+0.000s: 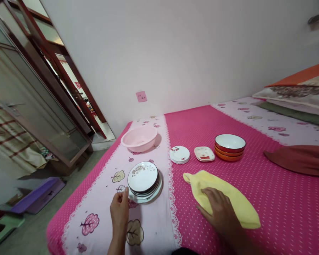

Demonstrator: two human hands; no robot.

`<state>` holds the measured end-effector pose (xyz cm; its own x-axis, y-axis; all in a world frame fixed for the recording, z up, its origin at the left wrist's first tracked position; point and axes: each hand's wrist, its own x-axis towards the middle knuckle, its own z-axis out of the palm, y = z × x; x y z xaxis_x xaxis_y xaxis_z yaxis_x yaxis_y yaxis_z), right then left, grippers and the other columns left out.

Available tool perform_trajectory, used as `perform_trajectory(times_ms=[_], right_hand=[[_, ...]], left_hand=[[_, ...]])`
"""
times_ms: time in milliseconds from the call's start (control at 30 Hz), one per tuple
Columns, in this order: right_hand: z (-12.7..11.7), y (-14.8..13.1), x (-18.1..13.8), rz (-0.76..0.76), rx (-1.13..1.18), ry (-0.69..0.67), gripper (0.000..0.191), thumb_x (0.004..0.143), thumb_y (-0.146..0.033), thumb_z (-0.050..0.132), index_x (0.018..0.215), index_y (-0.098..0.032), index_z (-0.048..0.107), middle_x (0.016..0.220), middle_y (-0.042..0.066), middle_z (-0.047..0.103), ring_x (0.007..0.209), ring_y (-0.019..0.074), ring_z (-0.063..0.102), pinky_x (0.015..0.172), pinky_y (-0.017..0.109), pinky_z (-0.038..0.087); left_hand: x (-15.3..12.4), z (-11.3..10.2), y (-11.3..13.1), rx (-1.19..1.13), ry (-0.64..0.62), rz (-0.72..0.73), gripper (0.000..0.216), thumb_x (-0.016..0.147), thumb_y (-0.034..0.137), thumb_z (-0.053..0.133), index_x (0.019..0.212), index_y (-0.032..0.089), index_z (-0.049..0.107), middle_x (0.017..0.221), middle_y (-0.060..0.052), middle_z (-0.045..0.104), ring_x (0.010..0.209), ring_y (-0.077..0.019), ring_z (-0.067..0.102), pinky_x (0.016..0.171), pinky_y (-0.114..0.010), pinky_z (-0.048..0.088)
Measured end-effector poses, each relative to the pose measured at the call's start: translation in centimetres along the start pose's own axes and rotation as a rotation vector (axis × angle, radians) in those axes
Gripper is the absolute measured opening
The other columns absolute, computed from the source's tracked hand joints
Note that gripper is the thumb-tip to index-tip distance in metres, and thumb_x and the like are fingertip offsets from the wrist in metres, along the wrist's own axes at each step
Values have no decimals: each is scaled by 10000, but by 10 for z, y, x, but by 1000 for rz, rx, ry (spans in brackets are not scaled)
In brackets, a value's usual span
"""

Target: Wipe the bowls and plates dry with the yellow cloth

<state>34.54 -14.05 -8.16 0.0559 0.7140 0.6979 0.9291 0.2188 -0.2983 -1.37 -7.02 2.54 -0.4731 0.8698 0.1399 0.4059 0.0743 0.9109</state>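
Observation:
My left hand (119, 209) is closed, its fingers curled and nothing visible in them. Its thumb tip comes close to the near-left rim of a stack of plates (143, 177); whether it touches is unclear. The top plate is white with a dark rim and a brown floral print, and a wider pale plate (157, 193) lies at the bottom. Over on the pink dotted spread, my right hand (219, 209) grips a folded yellow cloth (236, 202), with fingers on top and the thumb at its near edge.
Beyond the plates stands a pink basin (139, 139). Small flowered plates (179, 154), a squarish dish (204, 153) and stacked orange bowls (230, 148) line the bed (194, 131). A dark red cloth (297, 159) and pillows (303, 92) lie right. A purple bin (38, 194) sits on the floor.

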Motion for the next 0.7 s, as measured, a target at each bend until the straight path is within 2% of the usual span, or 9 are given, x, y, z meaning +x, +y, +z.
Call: perform_trajectory(times_ms=[100, 200, 333, 467, 700], right_hand=[[14, 4, -5, 20, -42, -40, 351, 911, -335, 653, 1235, -219, 583, 1171, 129, 704, 1062, 333, 651, 899, 453, 478], [21, 9, -12, 0, -39, -53, 359, 888, -298, 642, 1237, -225, 595, 1195, 128, 709, 1091, 332, 651, 927, 453, 479], [20, 11, -17, -13, -22, -72, 403, 889, -316, 639, 1276, -209, 603, 1219, 148, 711, 1122, 340, 648, 977, 470, 474], [19, 12, -18, -2, -17, -86, 406, 880, -309, 630, 1270, -193, 622, 1228, 161, 716, 1120, 351, 649, 971, 481, 476], [20, 14, -19, -7, 7, -95, 366, 917, -306, 625, 1260, -178, 640, 1243, 155, 710, 1141, 338, 641, 977, 466, 475]], left_hand=[[29, 1, 6, 30, -85, -18, 621, 659, 843, 674, 631, 247, 505, 557, 8, 583, 465, -169, 510, 494, -299, 412], [42, 10, 6, 56, -161, -24, 604, 598, 790, 740, 561, 261, 450, 473, 22, 540, 412, -155, 483, 465, -287, 385], [50, 17, 2, 87, -189, -37, 512, 654, 672, 697, 525, 285, 387, 381, 44, 447, 386, -144, 434, 453, -275, 350], [57, 19, -1, 126, -210, -55, 426, 705, 573, 632, 538, 296, 355, 376, 66, 392, 370, -135, 398, 435, -266, 306], [62, 15, 1, 215, -272, -112, 385, 821, 467, 649, 573, 254, 446, 444, 56, 473, 392, -135, 445, 436, -266, 316]])
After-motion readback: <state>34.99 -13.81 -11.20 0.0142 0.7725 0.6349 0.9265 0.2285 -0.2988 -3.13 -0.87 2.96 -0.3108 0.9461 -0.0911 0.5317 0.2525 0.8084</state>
